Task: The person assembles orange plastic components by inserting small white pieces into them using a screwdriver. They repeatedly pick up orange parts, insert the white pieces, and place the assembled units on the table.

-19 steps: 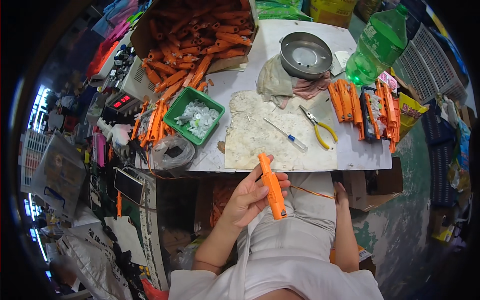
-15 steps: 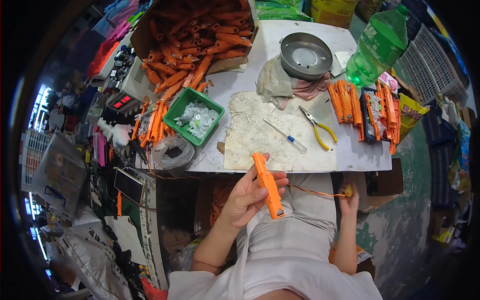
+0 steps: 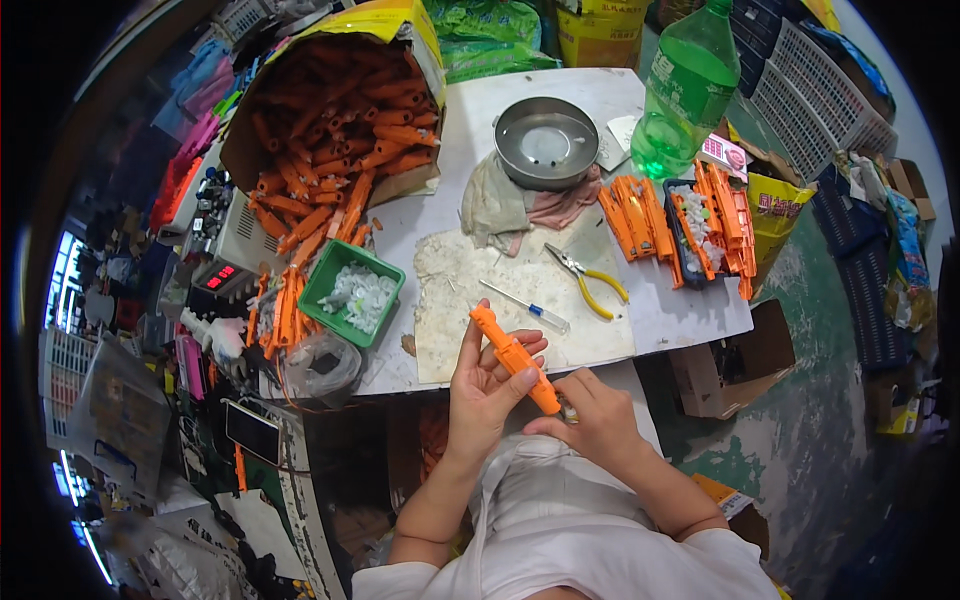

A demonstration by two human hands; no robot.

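Observation:
My left hand [image 3: 478,405] is closed round a long orange plastic housing [image 3: 516,358], thumb along its near side, just past the table's front edge. It tilts, with its upper end toward the table and its lower end toward my right hand. My right hand [image 3: 603,422] is pinched at that lower end; a small pale bit shows between its fingers, too hidden to name. Beyond my hands, a screwdriver [image 3: 545,316] with a blue and clear handle and yellow-handled pliers [image 3: 598,293] lie on a stained board [image 3: 440,320].
A large box [image 3: 425,55] of orange housings stands back left. A green bin [image 3: 388,327] holds small white pieces. Behind the board stands a metal bowl [image 3: 520,170] on rags. At right are a green bottle [image 3: 665,120] and more orange housings [image 3: 635,220].
My right hand has come up from the lower right, where it held a yellow thing on an orange wire, to the housing's lower end. The view has shifted, and my left hand still holds the housing.

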